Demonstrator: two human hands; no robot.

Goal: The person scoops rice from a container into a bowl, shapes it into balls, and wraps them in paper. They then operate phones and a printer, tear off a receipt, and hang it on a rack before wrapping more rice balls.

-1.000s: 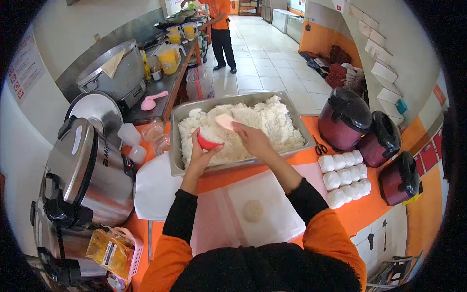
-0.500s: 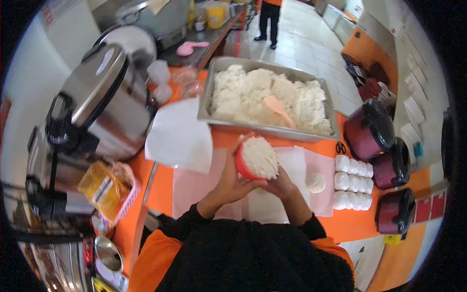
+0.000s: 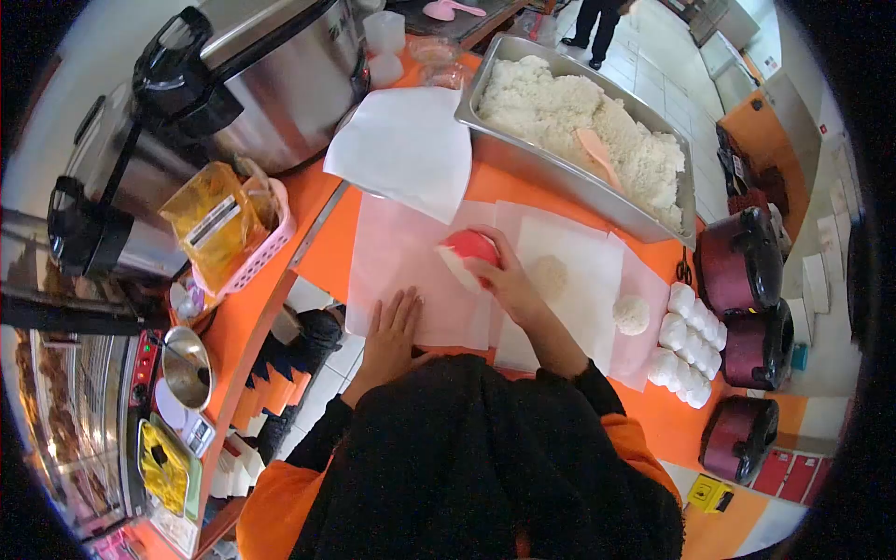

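My right hand (image 3: pixel 509 275) grips a red bowl (image 3: pixel 474 245), tipped on its side with white rice showing at its open face, above the pink paper sheet (image 3: pixel 373 243). Flat on that sheet, with fingers spread and holding nothing, lies my left hand (image 3: pixel 397 327). Just right of the bowl a rice mound (image 3: pixel 547 277) sits on a white sheet (image 3: pixel 588 252). Another rice mound (image 3: pixel 631 315) rests farther right. Behind the sheets stands a metal tray (image 3: pixel 560 154) of rice with a peach paddle (image 3: pixel 597 154) in it.
White wrapped packs (image 3: pixel 689 345) stand at the right, near dark red pots (image 3: pixel 737 261) and black scissors (image 3: pixel 684 269). Large steel cookers (image 3: pixel 289 93) and a pink basket (image 3: pixel 257 252) occupy the left. White paper (image 3: pixel 401 145) lies beside the tray. A person's legs (image 3: pixel 597 28) show behind.
The red bowl has gone from upright between both hands to tipped in my right hand. My left hand has let go and moved down-left onto the sheet. The camera view has shifted and turned.
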